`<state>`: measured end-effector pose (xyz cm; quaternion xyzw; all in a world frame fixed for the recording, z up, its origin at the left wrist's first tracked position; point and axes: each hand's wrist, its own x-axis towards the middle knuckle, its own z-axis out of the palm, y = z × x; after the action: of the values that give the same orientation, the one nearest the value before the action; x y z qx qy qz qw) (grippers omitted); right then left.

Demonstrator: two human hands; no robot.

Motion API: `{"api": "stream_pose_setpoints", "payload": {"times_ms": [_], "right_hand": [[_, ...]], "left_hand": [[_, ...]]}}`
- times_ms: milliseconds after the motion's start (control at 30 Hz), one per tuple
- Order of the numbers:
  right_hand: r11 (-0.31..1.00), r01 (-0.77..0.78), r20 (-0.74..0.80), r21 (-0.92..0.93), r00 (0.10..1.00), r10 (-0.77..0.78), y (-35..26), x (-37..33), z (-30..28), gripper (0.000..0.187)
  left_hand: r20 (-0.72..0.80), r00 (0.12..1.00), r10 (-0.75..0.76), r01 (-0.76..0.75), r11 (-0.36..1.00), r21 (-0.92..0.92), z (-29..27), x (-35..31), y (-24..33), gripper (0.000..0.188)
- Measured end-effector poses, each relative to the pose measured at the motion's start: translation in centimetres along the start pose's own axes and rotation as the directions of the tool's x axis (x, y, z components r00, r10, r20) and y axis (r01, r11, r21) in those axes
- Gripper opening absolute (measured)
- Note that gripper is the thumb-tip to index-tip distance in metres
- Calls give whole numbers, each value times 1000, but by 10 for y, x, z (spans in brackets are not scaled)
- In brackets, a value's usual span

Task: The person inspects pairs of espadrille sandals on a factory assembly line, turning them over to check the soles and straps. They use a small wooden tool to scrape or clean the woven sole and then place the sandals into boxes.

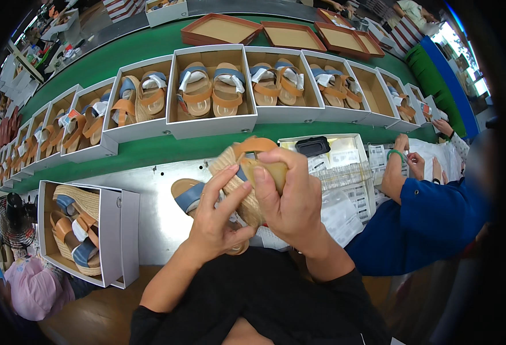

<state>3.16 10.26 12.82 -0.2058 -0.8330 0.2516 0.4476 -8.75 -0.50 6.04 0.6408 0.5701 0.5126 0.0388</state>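
Held up in front of me is a wedge sandal [224,165] with a tan strap, a blue strap and a woven rope-like sole. My left hand [215,215] is closed on its near side, fingers along the sole. In my right hand [293,198] is a yellowish, translucent-looking block [274,174], pinched between thumb and fingers against the sandal's straps. My fingers hide part of the contact. Another sandal [185,194] with a blue strap lies on the metal worktop [149,198], partly behind my left hand.
Left, an open white box [127,230] holds a pair of sandals. Boxed sandals [211,92] line the green conveyor [166,150]. To the right are a tray [359,144] of label sheets, a black case [312,146] and a co-worker's blue sleeve [437,207]. Brown lids [221,29] lie beyond.
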Motion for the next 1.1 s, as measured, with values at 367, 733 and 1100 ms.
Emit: {"api": "stream_pose_setpoints", "payload": {"times_ms": [367,733,1100], "right_hand": [[983,141,-3,119,990,-142,8,-33,1,27],[954,298,-104,-38,948,-300,-24,-14,4,30],[977,-18,-100,213,994,41,-6,-37,-2,32]], "left_hand": [[-127,981,-150,140,987,-82,-17,11,-13,92],[-130,991,-15,7,998,-63,-30,4,-6,93],[-107,993,-51,44,997,-68,-26,0,-4,97]]}}
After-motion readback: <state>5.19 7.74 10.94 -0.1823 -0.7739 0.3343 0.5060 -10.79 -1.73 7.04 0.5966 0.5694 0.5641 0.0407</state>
